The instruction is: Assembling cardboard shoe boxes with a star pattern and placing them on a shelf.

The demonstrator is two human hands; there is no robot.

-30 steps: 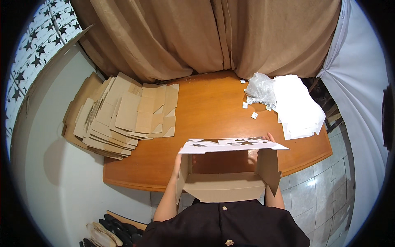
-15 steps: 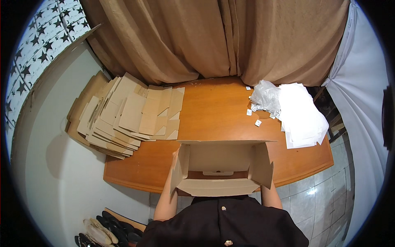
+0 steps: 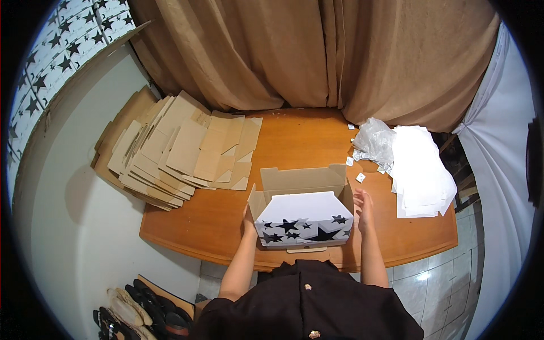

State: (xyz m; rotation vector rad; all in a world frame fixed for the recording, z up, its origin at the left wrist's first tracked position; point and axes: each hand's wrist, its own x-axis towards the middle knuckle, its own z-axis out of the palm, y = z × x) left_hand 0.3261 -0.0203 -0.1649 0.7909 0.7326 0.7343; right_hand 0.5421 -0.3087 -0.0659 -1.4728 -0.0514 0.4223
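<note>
A cardboard box stands near the table's front edge, its flaps up. Plain brown shows on the inner sides, while the wall and flap facing me are white, the wall bearing black stars. My left hand grips the box's left side, its fingers partly hidden by the cardboard. Beside the right wall is my right hand, open with bent fingers apart; whether a fingertip touches the box I cannot tell. A small tab sticks out under the box's near edge.
Flat brown cardboard blanks are stacked at the table's left. At the right lie white paper sheets, a clear plastic bag and several small white squares. Brown curtains hang behind the wooden table. Shoes sit lower left.
The box has been turned so its starred white wall faces me, and moved away from my body onto the table. My right hand has loosened and come up beside it.
</note>
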